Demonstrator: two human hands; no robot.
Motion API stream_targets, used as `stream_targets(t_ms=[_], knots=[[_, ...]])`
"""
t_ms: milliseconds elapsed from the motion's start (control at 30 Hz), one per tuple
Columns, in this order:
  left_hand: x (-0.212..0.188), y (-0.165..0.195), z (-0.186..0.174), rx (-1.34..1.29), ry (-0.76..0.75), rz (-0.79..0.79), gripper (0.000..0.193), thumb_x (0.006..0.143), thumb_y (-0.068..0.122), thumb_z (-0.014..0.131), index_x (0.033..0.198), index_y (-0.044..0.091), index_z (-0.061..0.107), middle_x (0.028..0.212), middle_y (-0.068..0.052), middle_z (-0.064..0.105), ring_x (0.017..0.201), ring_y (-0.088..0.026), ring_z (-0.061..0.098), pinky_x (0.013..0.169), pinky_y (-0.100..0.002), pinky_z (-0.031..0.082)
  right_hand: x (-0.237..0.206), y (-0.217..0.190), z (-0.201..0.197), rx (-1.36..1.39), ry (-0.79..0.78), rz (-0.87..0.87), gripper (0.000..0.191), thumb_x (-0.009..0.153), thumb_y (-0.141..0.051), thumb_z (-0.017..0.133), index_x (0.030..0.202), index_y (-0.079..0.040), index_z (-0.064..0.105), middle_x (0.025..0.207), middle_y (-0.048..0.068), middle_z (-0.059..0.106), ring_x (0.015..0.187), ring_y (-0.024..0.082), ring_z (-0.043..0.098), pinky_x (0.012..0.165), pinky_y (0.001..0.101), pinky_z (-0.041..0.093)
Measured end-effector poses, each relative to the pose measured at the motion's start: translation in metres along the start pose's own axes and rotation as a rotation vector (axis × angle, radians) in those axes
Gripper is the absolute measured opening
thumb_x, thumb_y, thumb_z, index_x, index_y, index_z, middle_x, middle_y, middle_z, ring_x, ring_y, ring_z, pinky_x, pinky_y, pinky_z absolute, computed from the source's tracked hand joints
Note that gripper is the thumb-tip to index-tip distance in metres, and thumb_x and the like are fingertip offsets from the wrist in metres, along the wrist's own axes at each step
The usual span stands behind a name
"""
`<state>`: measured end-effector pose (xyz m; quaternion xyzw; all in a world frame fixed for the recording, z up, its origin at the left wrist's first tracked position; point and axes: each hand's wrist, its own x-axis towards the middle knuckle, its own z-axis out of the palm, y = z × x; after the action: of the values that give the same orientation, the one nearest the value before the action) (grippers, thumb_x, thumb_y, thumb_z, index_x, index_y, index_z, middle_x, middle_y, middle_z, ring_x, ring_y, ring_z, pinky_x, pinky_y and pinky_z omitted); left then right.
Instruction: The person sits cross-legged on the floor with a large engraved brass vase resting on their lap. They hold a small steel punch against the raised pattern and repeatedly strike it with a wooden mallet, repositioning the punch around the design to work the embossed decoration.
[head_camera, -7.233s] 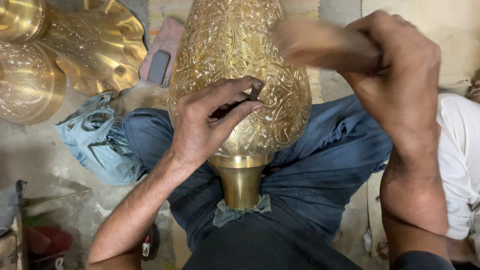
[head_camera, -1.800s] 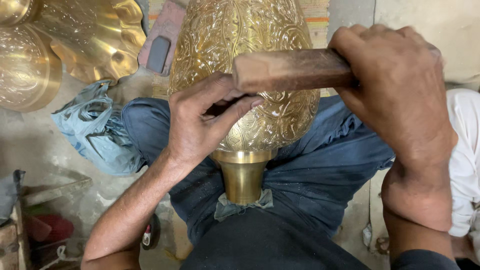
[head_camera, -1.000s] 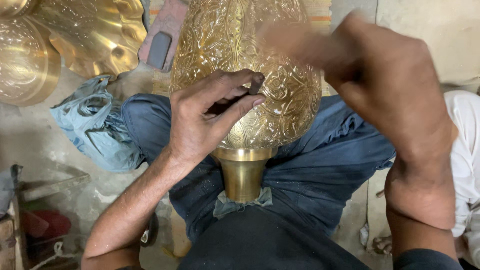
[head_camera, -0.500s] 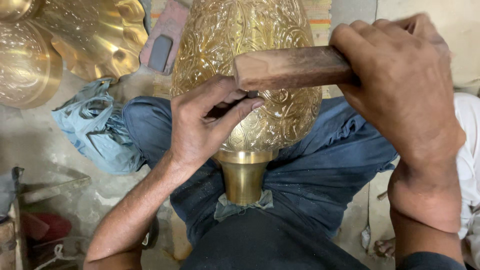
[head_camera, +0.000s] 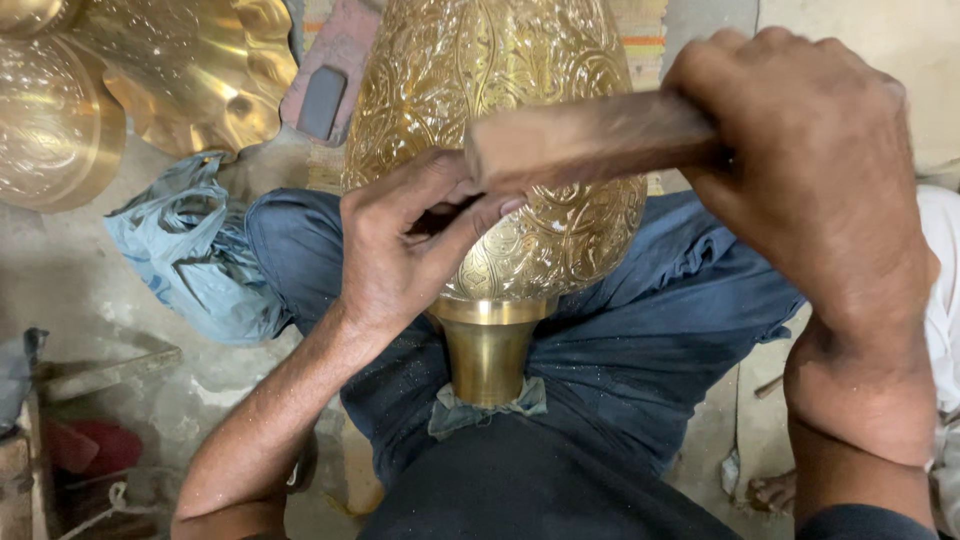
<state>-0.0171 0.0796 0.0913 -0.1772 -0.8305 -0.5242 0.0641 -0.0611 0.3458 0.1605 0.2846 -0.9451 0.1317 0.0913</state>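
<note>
While fisted right hand (head_camera: 800, 190) grips it, wooden mallet (head_camera: 590, 140) crosswise, head leftward over brass vase (head_camera: 500, 150).

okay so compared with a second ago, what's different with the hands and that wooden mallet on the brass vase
The right hand has brought the wooden mallet back down from its blurred, raised swing, so its end now sits just above the left hand. Nothing was picked up or let go. The left hand stays pinched around a small dark tool against the engraved brass vase, which still lies across the lap.
</note>
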Motion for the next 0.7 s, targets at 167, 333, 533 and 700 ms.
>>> stream_targets(t_ms=[167,333,533,700], knots=[[-0.0014,-0.0015,0.0014,0.065,0.005,0.019,0.026,0.095,0.011,0.085,0.115,0.003,0.072,0.103,-0.007,0.077,0.095,-0.014,0.080,0.082,-0.025,0.068,-0.0023,0.0023,0.0026,-0.055,0.037,-0.049,0.032,0.080,-0.002,0.085,0.102,-0.004,0.061,0.088,0.013,0.065,0.088,0.035,0.067,0.078,0.0466,0.052],[-0.0030,-0.0009,0.0012,0.028,0.020,0.002,0.030,0.095,0.011,0.084,0.119,0.001,0.070,0.103,-0.008,0.077,0.095,-0.015,0.080,0.082,-0.026,0.068,-0.0005,0.0054,0.0019,0.037,-0.007,-0.031,0.031,0.086,-0.004,0.084,0.107,-0.003,0.061,0.095,0.013,0.065,0.092,0.034,0.066,0.079,0.0439,0.053],[-0.0036,-0.0039,0.0014,0.015,0.037,0.051,0.028,0.098,0.007,0.082,0.122,0.000,0.069,0.111,-0.011,0.076,0.101,-0.017,0.079,0.086,-0.028,0.068,-0.0013,0.0008,-0.0006,0.356,-0.094,0.265,0.026,0.093,-0.007,0.076,0.112,-0.005,0.059,0.088,0.009,0.064,0.085,0.026,0.070,0.069,0.0406,0.052],[-0.0063,-0.0050,0.0019,0.052,0.049,0.030,0.029,0.094,0.008,0.086,0.118,0.001,0.070,0.105,-0.009,0.077,0.096,-0.016,0.080,0.082,-0.026,0.067,-0.0013,0.0047,0.0014,0.176,-0.008,0.107,0.031,0.093,-0.005,0.078,0.118,-0.005,0.060,0.093,0.010,0.063,0.091,0.026,0.070,0.076,0.0398,0.053]])
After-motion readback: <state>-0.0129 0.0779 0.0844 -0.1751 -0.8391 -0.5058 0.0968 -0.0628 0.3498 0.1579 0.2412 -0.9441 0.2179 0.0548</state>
